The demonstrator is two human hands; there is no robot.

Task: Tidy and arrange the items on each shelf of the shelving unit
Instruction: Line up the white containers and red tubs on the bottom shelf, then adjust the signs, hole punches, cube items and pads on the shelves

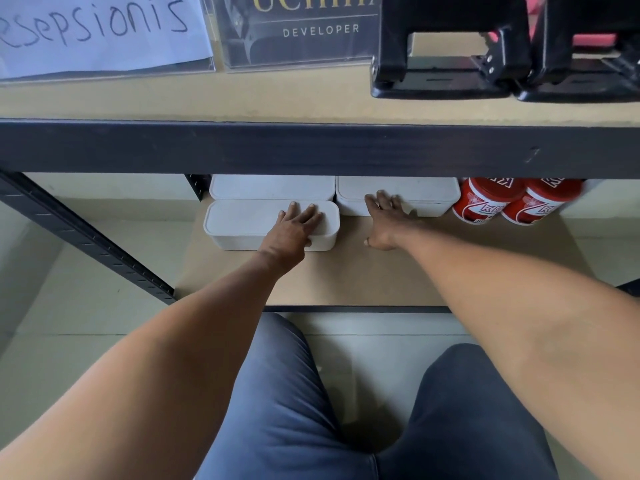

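Two knees in blue-grey trousers point(294, 410) fill the nearest part of the view, above a pale tiled floor point(69, 306). Both bare forearms reach forward from there onto the lower shelf point(346, 278), a tan board edged by a dark metal frame.

On that board the left hand point(294, 226) lies palm down on the lid of the front white box point(242, 223), fingers straight and spread over the top, thumb against the box's front wall; it presses rather than grips. Just right of it the right hand point(382, 220) is flat too, with relaxed fingers touching the front edge of the right rear white box point(415, 195) and the thumb down on the shelf board. Neither hand is curled round anything.

Behind the front box sits the left rear white box point(270, 187), touching its neighbour on the right. Further right stand two red jars point(512, 202) side by side, partly hidden by the dark crossbeam point(311, 147).

Above the beam, the upper shelf point(207, 98) carries a handwritten paper sign point(100, 32), a dark "DEVELOPER" placard point(301, 29) and two black hole punches point(450, 46).
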